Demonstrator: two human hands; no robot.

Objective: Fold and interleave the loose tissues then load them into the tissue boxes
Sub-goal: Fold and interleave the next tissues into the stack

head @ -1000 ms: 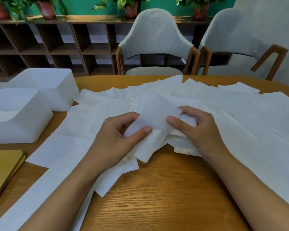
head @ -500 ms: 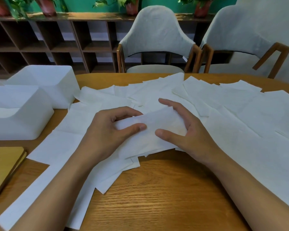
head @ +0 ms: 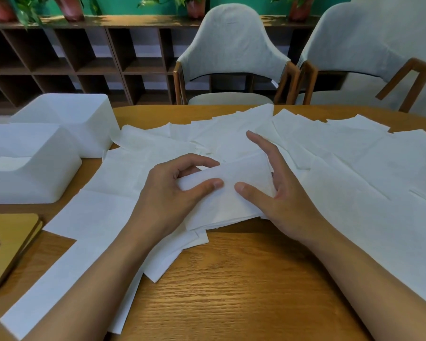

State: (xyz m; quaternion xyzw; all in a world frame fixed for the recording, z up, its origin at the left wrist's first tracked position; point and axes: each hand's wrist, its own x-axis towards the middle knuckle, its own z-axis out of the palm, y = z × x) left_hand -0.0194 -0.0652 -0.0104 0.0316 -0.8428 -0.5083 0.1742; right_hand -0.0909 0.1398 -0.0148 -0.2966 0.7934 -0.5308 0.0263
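One folded white paper tissue [head: 231,203] lies mid-frame; the left hand [head: 167,195] pinches its end, fingers curled; the right hand [head: 288,200] touches it, fingers straight.

Head view looks forward and down, seemingly close, over the table [head: 231,291].

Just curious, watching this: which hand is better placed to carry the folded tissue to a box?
Probably the left hand: it pinches the folded tissue, and both boxes stand on its side. The right hand lies open.
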